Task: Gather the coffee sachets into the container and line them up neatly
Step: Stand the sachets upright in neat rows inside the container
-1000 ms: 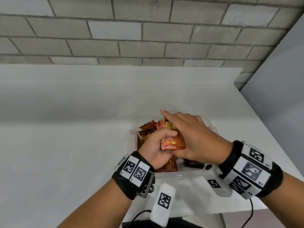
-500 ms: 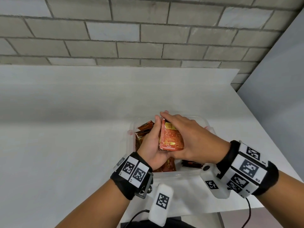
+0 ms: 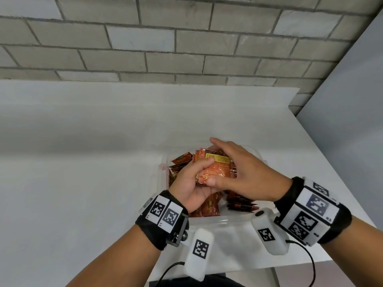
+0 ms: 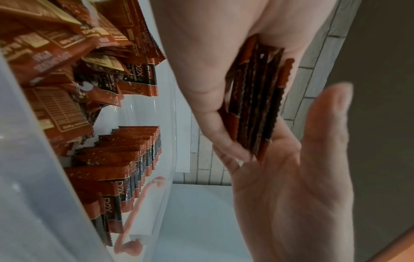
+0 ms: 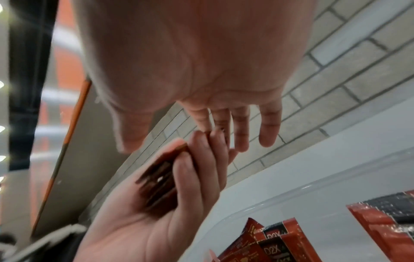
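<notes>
Left hand [image 3: 193,184] grips a small stack of sachets [image 3: 215,169], fingers curled round it, above the container [image 3: 209,221]. Right hand [image 3: 246,172] spread, straight fingers against the stack's far side. More sachets lie loose and in a row inside the clear container on the white table [image 3: 83,172].

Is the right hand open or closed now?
Open: the right hand has straight fingers above the orange sachet stack.

The container [image 3: 209,221] sits on the table [image 3: 83,183], near its right edge. Loose sachets [image 3: 209,208] lie inside the container; a row of sachets [image 4: 125,159] stands beside them.
</notes>
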A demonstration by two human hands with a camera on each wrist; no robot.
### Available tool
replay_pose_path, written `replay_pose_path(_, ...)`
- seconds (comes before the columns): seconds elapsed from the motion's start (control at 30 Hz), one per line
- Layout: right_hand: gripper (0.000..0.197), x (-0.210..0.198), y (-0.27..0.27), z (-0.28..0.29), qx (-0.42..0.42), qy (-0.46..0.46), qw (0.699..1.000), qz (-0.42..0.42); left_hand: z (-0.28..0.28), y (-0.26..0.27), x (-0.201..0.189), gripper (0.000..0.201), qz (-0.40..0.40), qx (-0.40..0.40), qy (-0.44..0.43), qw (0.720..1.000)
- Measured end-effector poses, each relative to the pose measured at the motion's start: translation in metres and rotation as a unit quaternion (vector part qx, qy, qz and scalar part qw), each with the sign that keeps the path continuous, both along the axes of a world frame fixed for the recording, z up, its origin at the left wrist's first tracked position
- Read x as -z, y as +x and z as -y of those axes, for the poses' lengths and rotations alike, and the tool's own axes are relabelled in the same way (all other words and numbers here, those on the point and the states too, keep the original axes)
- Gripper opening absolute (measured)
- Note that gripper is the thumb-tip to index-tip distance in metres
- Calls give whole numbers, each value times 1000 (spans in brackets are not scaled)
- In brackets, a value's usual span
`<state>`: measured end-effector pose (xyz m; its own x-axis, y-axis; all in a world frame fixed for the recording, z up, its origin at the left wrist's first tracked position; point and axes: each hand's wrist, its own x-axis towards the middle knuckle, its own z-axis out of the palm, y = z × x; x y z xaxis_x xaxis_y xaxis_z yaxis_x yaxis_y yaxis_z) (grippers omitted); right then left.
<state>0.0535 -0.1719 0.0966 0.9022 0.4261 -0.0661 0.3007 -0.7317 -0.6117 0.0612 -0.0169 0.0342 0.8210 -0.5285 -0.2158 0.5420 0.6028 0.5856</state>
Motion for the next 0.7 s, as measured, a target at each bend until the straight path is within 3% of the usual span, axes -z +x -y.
replay_pose_path(0.07, 76, -1, 3, 6, 40, 37, 998, 14, -2, 0, 0, 48, 0, -1, 3, 1000)
replay_pose_path(0.23, 51, -3, 6, 16, 85, 59, 995, 0, -3, 0, 2, 48, 16, 4, 9, 1000)
replay_pose_path(0.37, 18, -7, 8, 20, 135, 151, 978, 52, 0, 1, 2, 53, 22, 21, 19, 999)
replay_pose_path(0.47, 18, -9, 4, 21, 97, 159, 977, 106, 1, 2, 2, 57, 15, 6, -11, 1000)
replay_pose_path(0.53, 14, -4, -2, 18, 26, 85, 989, 114, 1, 2, 0, 53, 10, -7, -43, 999)
replay_pose_path(0.6, 26, 0, -8, 15, -18, 18, 995, 94, 0, 3, -1, 45, 11, -24, -43, 999)
replay_pose_path(0.7, 38, -3, -6, 16, 21, 55, 994, 96, -2, 3, -4, 31, 18, -26, 1, 1000)
